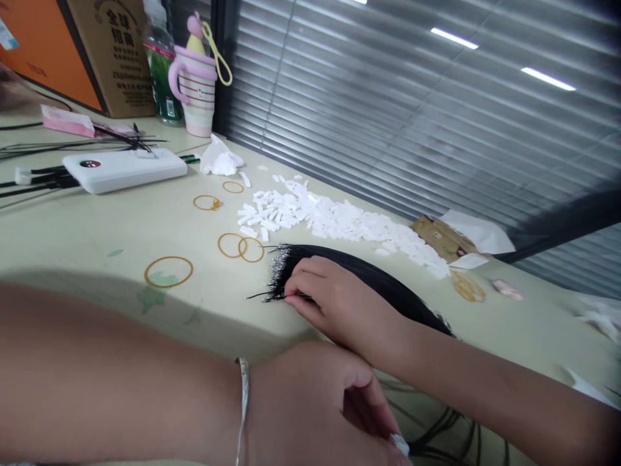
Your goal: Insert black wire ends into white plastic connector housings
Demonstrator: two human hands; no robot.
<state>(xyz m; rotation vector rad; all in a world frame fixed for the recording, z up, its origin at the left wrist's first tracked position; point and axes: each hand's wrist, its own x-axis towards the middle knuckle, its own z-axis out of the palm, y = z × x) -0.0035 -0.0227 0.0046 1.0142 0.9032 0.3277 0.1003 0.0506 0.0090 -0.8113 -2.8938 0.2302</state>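
Note:
A thick bundle of thin black wires with small metal tips lies on the table. Over its left end, my right hand has thumb and forefinger closed on the end of one black wire. Closer to me is my left hand, with a bracelet on its wrist. Its fingers are curled, and a small white connector shows at their tips; the rest of that grip is hidden. Beyond the bundle spreads a heap of white plastic connectors.
Several rubber bands lie on the left. Further back are a white power bank, crumpled tissue, a striped cup, a bottle and a cardboard box. Window blinds border the table; a brown packet sits right.

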